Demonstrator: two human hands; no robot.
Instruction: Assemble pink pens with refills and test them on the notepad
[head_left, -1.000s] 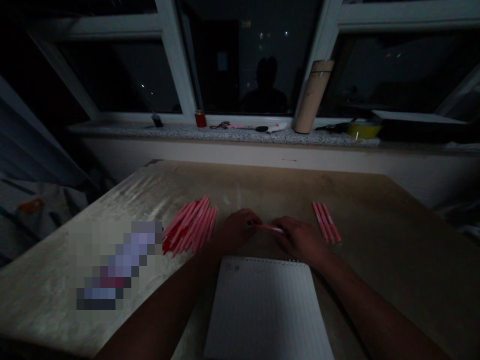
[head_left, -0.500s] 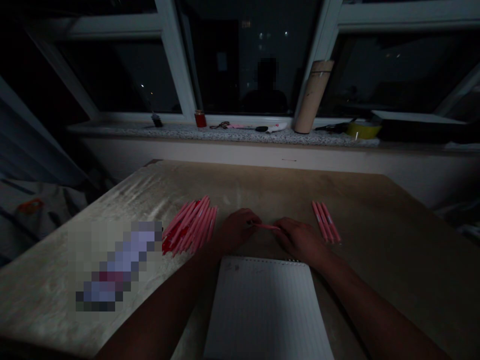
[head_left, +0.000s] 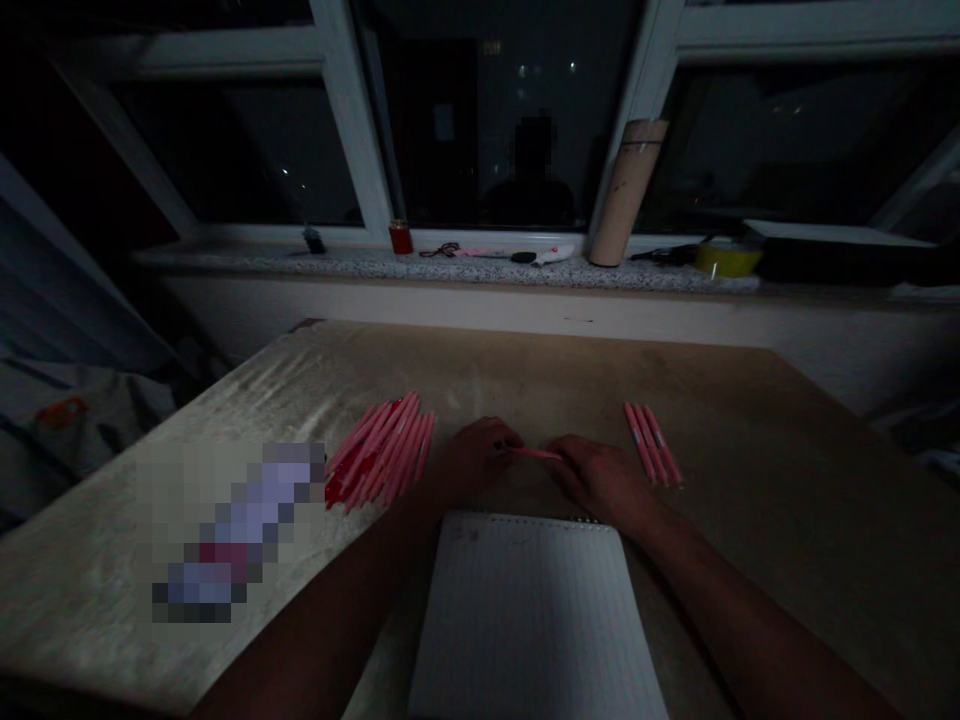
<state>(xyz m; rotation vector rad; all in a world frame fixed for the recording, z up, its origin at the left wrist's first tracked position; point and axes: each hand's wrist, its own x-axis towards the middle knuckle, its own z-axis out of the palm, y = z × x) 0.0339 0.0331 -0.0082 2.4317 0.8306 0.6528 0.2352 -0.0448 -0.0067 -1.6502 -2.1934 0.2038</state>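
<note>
A slim pink pen (head_left: 536,453) lies level between my two hands, just beyond the notepad. My left hand (head_left: 480,455) has its fingers closed on the pen's left end, where a small dark piece shows. Closed around the other end is my right hand (head_left: 596,470), its fingertips partly hidden. Left of my left hand is a pile of similar pink pens (head_left: 390,445) with some red among them. To the right, three pink pens (head_left: 651,445) lie side by side. A lined spiral notepad (head_left: 532,610) rests between my forearms.
A blurred-out purple item (head_left: 247,520) lies on the table (head_left: 787,560) at left. Along the windowsill (head_left: 352,262) stand a small red jar (head_left: 401,238), a tall tan cylinder (head_left: 628,195) and a yellow tape roll (head_left: 726,260). A dark window is behind.
</note>
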